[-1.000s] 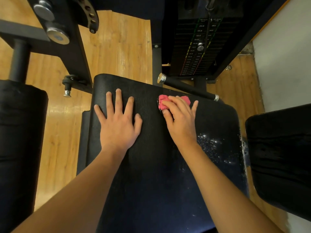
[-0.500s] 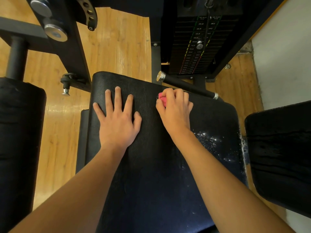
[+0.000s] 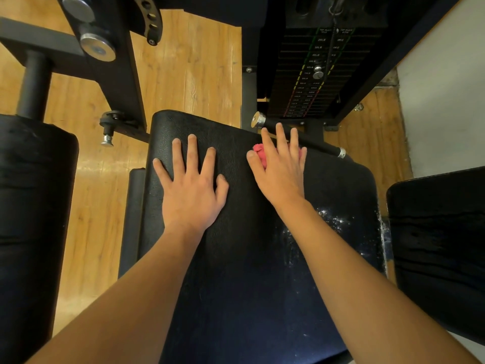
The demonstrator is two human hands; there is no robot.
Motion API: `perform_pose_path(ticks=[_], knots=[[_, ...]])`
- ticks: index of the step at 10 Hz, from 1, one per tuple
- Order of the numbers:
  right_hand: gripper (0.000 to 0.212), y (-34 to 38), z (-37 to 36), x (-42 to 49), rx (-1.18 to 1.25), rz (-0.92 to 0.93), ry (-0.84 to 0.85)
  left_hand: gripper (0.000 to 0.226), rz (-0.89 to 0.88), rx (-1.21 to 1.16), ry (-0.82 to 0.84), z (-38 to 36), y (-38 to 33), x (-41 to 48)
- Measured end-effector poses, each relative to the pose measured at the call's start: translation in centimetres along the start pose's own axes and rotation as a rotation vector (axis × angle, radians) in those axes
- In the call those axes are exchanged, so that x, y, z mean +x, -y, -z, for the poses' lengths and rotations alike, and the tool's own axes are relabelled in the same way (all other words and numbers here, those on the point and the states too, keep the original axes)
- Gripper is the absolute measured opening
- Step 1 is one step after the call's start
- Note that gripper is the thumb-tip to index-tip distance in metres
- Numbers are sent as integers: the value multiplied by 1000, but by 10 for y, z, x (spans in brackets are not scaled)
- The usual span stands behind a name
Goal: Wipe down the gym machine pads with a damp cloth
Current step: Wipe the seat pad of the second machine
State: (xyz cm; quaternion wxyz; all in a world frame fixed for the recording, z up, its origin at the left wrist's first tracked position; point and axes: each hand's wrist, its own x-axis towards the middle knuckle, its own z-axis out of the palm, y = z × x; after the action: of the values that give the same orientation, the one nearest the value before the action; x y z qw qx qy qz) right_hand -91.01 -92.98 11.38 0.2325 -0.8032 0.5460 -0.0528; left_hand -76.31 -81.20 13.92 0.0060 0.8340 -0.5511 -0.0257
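SURFACE: black pad is flanked by wood floor | pink cloth is pressed at pad's far edge under flat, unclenched right hand | left hand is spread flat alongside | white specks are seen near right edge

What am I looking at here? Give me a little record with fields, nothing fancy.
surface: black seat pad of a gym machine
left hand: flat on the pad, fingers spread
right hand: straight fingers pressing pink cloth near the pad's far edge
residue: white specks on the pad's right side
behind: weight stack, wooden floor
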Motion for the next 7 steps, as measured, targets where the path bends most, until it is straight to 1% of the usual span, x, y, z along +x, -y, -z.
perform_pose_path(ticks=[2,3,5,7], knots=[[58,3,-6,-3,-109,-9,-42,60,1,4,7,0,1,0],[58,4,-8,-9,-161,-2,-48,60,1,1,12,0,2,0],[57,-2,-10,-29,-149,-3,-68,60,-6,1,-5,-1,1,0],[57,5,-1,-15,-147,-28,-61,60,-3,0,-3,-2,1,0]])
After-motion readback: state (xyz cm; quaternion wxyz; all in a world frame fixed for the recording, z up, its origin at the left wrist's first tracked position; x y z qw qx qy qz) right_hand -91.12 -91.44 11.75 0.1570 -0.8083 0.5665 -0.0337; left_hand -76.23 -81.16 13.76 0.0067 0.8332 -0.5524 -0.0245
